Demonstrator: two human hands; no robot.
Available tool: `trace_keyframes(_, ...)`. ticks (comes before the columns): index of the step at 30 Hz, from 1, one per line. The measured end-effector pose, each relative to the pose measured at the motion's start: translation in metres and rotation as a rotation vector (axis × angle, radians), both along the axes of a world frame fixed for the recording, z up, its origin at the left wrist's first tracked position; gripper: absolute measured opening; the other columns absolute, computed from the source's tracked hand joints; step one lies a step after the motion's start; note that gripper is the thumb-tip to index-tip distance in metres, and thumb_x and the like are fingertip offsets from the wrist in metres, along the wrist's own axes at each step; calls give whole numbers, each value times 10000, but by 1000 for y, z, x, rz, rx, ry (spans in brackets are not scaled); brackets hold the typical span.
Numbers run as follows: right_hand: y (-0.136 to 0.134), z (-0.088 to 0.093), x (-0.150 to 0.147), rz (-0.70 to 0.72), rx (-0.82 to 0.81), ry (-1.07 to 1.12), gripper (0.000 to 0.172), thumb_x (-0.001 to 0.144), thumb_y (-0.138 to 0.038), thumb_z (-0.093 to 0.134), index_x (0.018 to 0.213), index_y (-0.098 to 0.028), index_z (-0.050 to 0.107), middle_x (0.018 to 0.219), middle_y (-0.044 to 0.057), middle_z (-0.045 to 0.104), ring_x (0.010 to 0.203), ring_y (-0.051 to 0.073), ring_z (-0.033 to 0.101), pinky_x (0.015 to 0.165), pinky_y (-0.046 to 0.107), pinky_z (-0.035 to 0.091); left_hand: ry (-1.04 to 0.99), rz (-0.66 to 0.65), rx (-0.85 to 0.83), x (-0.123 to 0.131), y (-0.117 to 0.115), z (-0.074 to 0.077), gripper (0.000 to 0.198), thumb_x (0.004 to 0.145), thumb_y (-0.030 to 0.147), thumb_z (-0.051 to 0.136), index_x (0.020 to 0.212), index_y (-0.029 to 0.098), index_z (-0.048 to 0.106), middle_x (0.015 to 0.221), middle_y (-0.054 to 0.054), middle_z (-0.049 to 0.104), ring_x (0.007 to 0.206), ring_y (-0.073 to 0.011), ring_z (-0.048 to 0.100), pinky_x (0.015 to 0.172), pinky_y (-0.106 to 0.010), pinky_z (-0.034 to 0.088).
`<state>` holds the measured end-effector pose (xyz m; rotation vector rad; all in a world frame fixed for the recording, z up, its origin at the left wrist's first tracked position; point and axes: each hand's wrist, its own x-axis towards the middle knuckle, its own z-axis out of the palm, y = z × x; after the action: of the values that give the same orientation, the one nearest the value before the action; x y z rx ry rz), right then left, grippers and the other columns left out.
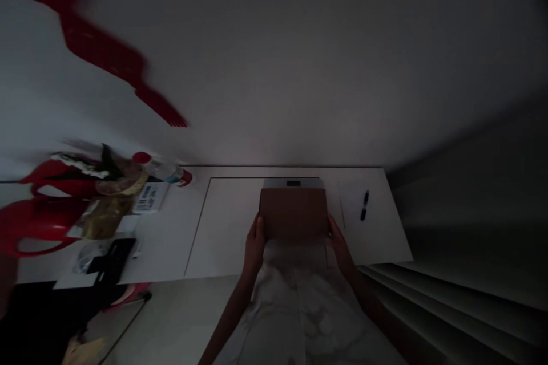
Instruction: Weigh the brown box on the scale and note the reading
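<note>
A brown cardboard box (pixel 293 212) is held level between my two hands, over the white table. My left hand (pixel 256 236) grips its left side, with the thumb up along the near left corner. On the opposite side my right hand (pixel 337 236) holds the right edge, its fingers partly hidden behind the box. Just beyond the box shows the far strip of a pale grey flat device with a small dark display (pixel 293 183); the rest of it is covered. Whether the box touches this device I cannot tell. The picture is dim.
A dark pen (pixel 365 205) lies on white paper (pixel 350 197) to the right. Leftward stand a bottle with a red cap (pixel 165 170), a printed card (pixel 150 198), red plastic items (pixel 47 219) and a black object (pixel 113 259). Red lettering or decoration (pixel 103 51) is on the wall.
</note>
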<state>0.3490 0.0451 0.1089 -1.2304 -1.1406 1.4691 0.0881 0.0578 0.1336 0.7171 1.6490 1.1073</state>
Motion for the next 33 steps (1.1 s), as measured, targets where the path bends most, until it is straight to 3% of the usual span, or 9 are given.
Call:
trace_keyframes(4,-2,-2,2,-25,-17,1,797,825,-578,600,1517,-319,302,1576,5,295,1450,266,285,1177,486,271,-33,-15,-15,7,2,-8,687,858,653,373,1332,183,536,1370,-147,572,1284,-277,514,1061,-446,445)
trace_keyframes(11,0,9,1,-46,-20,-22,704,847,-510,606,1486,-334,368,1565,3,327,1438,257,310,1164,468,299,-199,-16,-135,9,5,-6,704,832,683,403,1363,229,490,1445,-120,506,1281,-275,515,960,-400,526)
trace_keyframes(14,3,10,3,-81,-17,-68,660,852,-491,601,1463,-326,415,1533,21,389,1395,265,381,1132,462,350,-218,-14,-167,6,4,-8,717,821,684,432,1391,251,461,1467,-109,485,1305,-279,494,961,-404,528)
trace_keyframes(19,8,7,1,-151,-4,-131,565,870,-448,572,1411,-307,488,1450,42,501,1296,266,489,1041,433,442,-134,-57,-158,-4,3,-20,694,829,683,414,1356,245,520,1423,-105,538,1313,-266,492,1067,-447,443)
trace_keyframes(23,11,3,-1,-212,30,-126,491,875,-422,561,1343,-274,546,1367,75,570,1202,257,557,973,419,475,-61,-98,-101,-9,5,-27,649,842,653,419,1307,224,566,1398,-100,562,1326,-240,474,1129,-415,360)
trace_keyframes(25,12,-3,3,-268,53,-155,456,888,-414,539,1314,-255,556,1302,92,605,1124,241,597,944,413,484,-26,-81,-82,-15,5,-29,626,857,645,371,1261,220,589,1359,-106,587,1233,-229,546,1053,-403,429)
trace_keyframes(27,11,-14,13,-355,79,-248,435,897,-408,515,1289,-225,556,1236,109,627,1058,226,614,924,406,485,73,12,-81,-29,2,-35,588,875,614,303,1130,201,634,1214,-116,653,1006,-204,629,876,-373,505)
trace_keyframes(30,2,-41,41,-503,99,-516,427,886,-412,483,1228,-174,574,1171,134,636,1009,225,607,892,401,479,415,193,-115,-61,-12,-51,462,890,498,279,787,193,610,822,-63,651,736,-162,562,716,-316,452)
trace_keyframes(33,-14,-73,76,-524,58,-820,401,869,-415,449,1109,-144,621,1082,148,650,948,237,592,855,402,466,649,243,-212,-95,-35,-75,392,890,439,295,650,212,508,614,-14,524,641,-156,474,649,-306,361)
